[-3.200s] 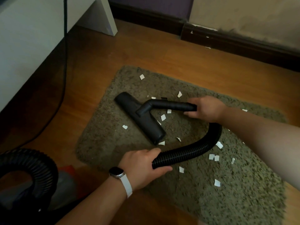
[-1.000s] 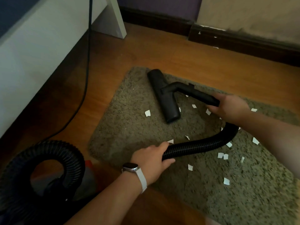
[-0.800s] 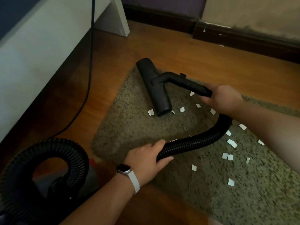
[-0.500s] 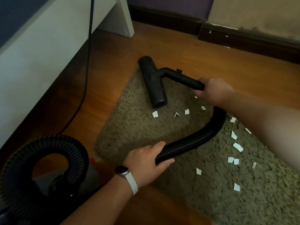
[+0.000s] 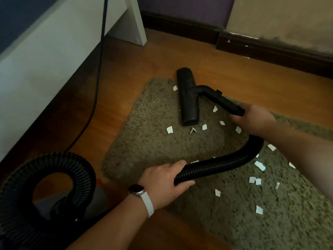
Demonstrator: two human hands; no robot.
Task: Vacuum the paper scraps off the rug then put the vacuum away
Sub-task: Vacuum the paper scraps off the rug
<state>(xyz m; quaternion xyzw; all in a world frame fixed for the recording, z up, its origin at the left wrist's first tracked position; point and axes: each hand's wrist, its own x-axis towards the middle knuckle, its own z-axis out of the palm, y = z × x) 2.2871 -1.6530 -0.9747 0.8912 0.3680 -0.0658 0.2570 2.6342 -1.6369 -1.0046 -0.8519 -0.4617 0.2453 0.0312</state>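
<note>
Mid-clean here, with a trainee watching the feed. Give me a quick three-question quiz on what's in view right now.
1. True or false: the rug is free of scraps.
2. The left hand grips: A the hose; B a scrap; C nothing.
3. Fill in: the right hand holds the tube that leads to the ___.

Key: 1 false; 2 A; 3 head.
</note>
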